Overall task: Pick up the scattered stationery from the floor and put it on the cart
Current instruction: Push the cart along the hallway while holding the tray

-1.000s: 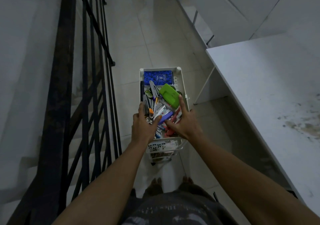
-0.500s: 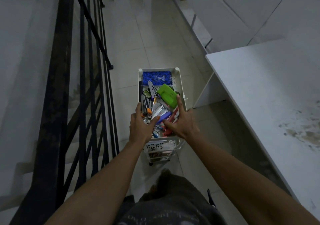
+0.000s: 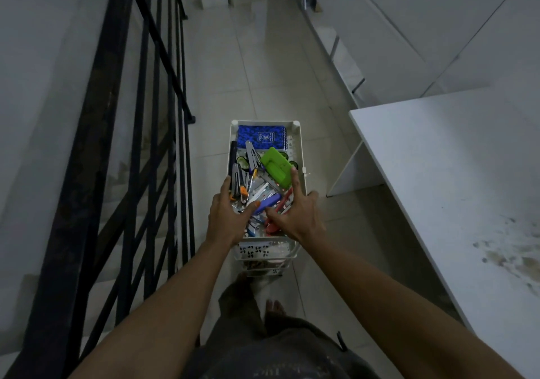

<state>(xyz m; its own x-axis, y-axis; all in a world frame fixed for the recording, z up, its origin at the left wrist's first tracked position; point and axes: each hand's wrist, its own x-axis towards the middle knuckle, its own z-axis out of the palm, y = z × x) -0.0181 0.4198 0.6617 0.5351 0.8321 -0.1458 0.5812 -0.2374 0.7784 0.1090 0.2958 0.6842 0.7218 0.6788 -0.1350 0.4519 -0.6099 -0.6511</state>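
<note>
Stationery [image 3: 257,186] is piled in the cart's top tray, and both hands are over the near end of it. The left hand [image 3: 226,218] has fingers spread loosely across the pens at about 8 o'clock of the tray, thumb touching a blue marker [image 3: 267,202]. The right hand [image 3: 295,213] is splayed too, index finger reaching up to the green stapler [image 3: 276,168] at 2 o'clock (neither seems to grip anything). A blue notebook [image 3: 261,136] lies at 12 o'clock. The cart [image 3: 301,156] stands between a black railing [image 3: 140,115] and a white table [image 3: 438,159]. Looks like the drop-off step; next I'd lift clear and check the floor for leftovers.
</note>
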